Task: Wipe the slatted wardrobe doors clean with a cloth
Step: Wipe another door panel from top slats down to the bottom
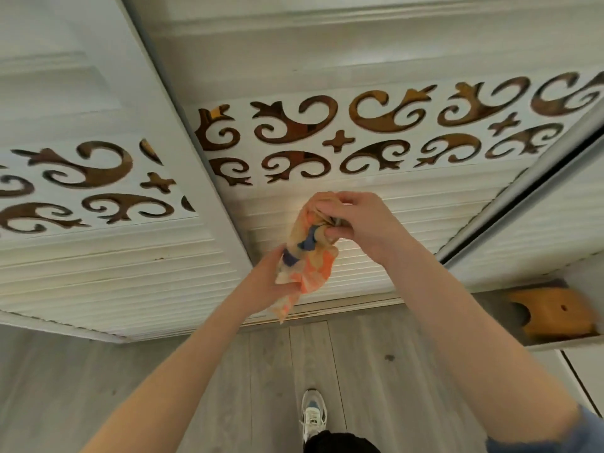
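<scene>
Orange-patterned cloth (309,256) sits bunched in both closed fists, left hand (277,282) below and right hand (356,220) above, so fold a flat pad before pressing along the slatted door (408,217).

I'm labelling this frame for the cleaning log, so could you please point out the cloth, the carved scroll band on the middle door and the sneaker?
cloth (313,269): head view, on its orange lower fold.
carved scroll band (340,140): head view, on a cross cutout.
sneaker (313,415): head view, on the laces.
</scene>
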